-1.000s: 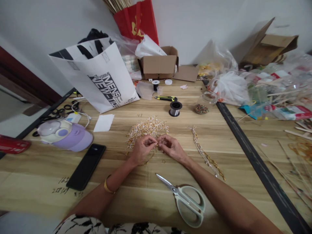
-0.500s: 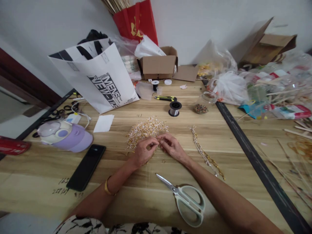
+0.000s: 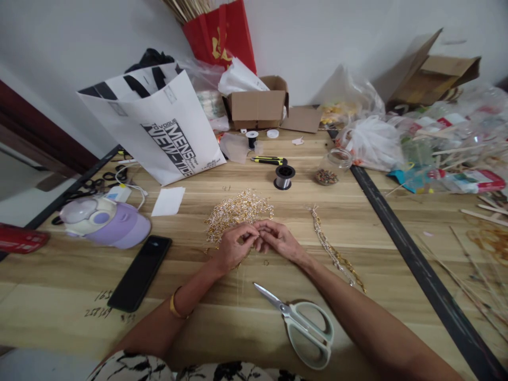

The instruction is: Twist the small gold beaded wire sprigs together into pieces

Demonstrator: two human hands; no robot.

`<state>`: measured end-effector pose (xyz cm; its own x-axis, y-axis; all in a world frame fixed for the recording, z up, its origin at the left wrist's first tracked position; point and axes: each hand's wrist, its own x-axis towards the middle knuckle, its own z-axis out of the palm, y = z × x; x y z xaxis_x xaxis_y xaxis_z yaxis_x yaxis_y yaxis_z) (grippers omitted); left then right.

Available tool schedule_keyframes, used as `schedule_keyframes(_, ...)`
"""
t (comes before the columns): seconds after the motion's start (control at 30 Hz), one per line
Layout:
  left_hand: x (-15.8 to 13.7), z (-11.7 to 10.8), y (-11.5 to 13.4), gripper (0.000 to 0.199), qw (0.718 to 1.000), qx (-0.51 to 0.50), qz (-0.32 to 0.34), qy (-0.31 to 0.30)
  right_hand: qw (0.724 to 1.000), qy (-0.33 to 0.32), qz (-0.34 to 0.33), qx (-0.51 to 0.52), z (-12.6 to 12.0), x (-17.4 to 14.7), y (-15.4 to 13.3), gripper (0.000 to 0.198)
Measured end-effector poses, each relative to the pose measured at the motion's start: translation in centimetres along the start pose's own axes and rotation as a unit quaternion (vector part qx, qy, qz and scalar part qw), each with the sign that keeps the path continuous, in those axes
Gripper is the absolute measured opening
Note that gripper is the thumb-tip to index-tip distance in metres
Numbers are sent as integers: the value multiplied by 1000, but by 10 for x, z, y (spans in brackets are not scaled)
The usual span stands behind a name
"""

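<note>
My left hand (image 3: 237, 245) and my right hand (image 3: 279, 239) meet fingertip to fingertip at the near edge of a pile of gold and silver chain links (image 3: 238, 209). Both are closed in a pinch. Whatever lies between the fingertips is too small to make out. A bit of gold chain shows beneath my left hand. One small ring (image 3: 266, 262) lies on the wood just below my hands. Scissors with pale green handles (image 3: 304, 323) rest nearer to me, blades pointing up and left. To the right, gold and silver chain strands (image 3: 333, 248) lie stretched out.
On the left are a black phone (image 3: 141, 273), a purple bottle (image 3: 115, 222) and white paper (image 3: 169, 201). Behind the pile sit a wire spool (image 3: 284, 177), a yellow-black utility knife (image 3: 269, 160) and a glass jar of beads (image 3: 331, 168). A white bag (image 3: 159, 121) stands back left.
My right fingers have shifted slightly, with more fingers now curled in beside the pinch. My left hand stays nearly where it was. Nothing else on the table has visibly moved.
</note>
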<state>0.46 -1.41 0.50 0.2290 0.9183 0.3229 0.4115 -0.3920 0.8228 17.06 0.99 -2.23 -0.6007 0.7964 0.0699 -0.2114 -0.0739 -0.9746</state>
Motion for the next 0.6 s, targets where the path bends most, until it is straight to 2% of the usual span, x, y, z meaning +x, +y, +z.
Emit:
schedule_keyframes(0.27,0,-1,0,8,1000,4,-4,7,1000,22,2,12,0,1,3,28)
schedule_keyframes(0.6,-1,1,-5,10,991,46,116,37,999,18,25,22,-1,2,3,30)
